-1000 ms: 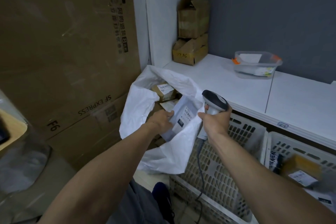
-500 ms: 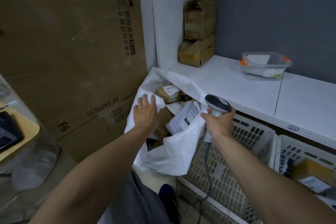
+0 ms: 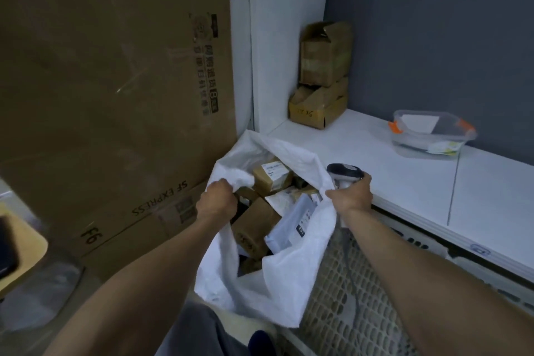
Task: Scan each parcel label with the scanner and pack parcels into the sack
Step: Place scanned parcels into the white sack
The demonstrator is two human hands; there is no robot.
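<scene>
Fingers [image 3: 224, 183] of the left hand [image 3: 215, 201] curling tight on the sack's [image 3: 277, 277] left rim, centre of the frame; right hand [image 3: 351, 196] pinching the right rim while also clamping the scanner [image 3: 345, 173] — mouth being spread wide. Lying inside already: several brown cartons, one label up [image 3: 270, 175], and a grey mailer [image 3: 291, 224] on top toward the right. Packing judged well under way; hard telling how many parcels are left, with the crate [image 3: 346, 283] at lower right blurred. Differing from half a second back — left hand closing into a fist on the rim instead of resting flat on it, mailer sitting lower in the sack, right hand now gripping cloth as well.
</scene>
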